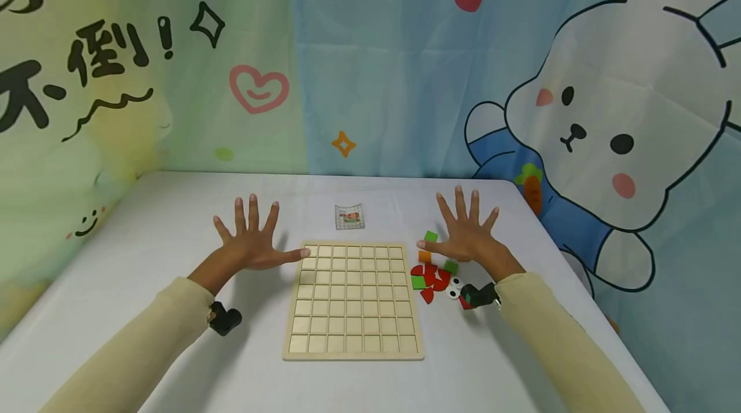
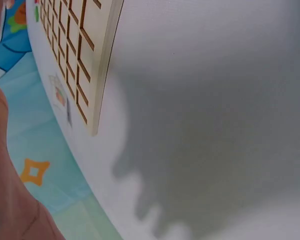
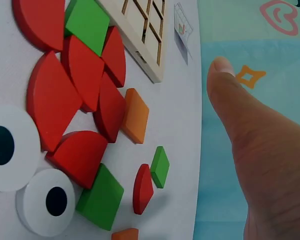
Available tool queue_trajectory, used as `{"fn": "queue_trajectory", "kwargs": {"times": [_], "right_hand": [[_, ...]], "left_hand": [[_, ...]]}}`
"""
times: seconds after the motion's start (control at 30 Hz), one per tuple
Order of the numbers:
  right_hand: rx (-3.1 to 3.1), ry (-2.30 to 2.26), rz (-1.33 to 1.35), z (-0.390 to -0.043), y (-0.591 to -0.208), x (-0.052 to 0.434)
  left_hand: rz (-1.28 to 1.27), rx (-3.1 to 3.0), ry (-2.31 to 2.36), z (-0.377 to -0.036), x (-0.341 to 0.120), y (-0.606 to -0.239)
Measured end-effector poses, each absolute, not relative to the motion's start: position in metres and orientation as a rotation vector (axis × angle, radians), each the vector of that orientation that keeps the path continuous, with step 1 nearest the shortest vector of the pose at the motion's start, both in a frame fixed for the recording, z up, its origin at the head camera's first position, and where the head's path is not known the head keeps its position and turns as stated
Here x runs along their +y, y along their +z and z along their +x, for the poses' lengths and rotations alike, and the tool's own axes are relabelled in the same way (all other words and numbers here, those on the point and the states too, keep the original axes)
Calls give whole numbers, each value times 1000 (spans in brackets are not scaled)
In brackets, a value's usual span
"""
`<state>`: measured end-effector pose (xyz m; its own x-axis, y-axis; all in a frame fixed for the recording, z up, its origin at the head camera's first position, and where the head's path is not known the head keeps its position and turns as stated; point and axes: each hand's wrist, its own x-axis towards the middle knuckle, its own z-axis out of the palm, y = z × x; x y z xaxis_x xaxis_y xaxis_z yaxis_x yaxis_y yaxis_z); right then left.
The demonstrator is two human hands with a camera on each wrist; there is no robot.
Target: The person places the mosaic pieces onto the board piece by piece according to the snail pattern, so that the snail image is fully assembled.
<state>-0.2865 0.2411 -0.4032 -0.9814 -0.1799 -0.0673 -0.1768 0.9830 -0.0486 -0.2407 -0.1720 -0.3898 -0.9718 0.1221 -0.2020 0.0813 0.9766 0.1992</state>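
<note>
My left hand (image 1: pixel 251 247) has its fingers spread wide and holds nothing. Its thumb overlaps the far left corner of a wooden grid board (image 1: pixel 350 357), and a shadow falls on the table beside it. My right hand (image 1: pixel 469 237), also spread and holding nothing, hovers by a group of loose wooden pieces to the right of the board. Among these are red quarter-round pieces (image 3: pixel 54 102), green squares (image 3: pixel 87 25), an orange square (image 3: pixel 135 116) and round white eye pieces (image 3: pixel 46 202) with black centres. In the right wrist view the thumb (image 3: pixel 265 135) stands apart from the pieces.
A small card (image 1: pixel 350 217) with a printed grid picture lies beyond the board. White cloth covers the table (image 1: pixel 173 233), whose far edge meets a printed curtain (image 1: pixel 382 78). Wrist cameras sit on both arms, below beige sleeves (image 1: pixel 145 342).
</note>
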Motion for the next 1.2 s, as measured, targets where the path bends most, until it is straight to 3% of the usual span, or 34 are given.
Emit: {"fn": "queue_trajectory", "kwargs": {"times": [0.97,1.2], "right_hand": [[3053,-114,-341,-291,-411,245],[3093,-259,-487,-286,-416,244]], "left_hand": [[157,2890,307,-236,-177,-392],[378,2958,486,-231,-177,-402]]}}
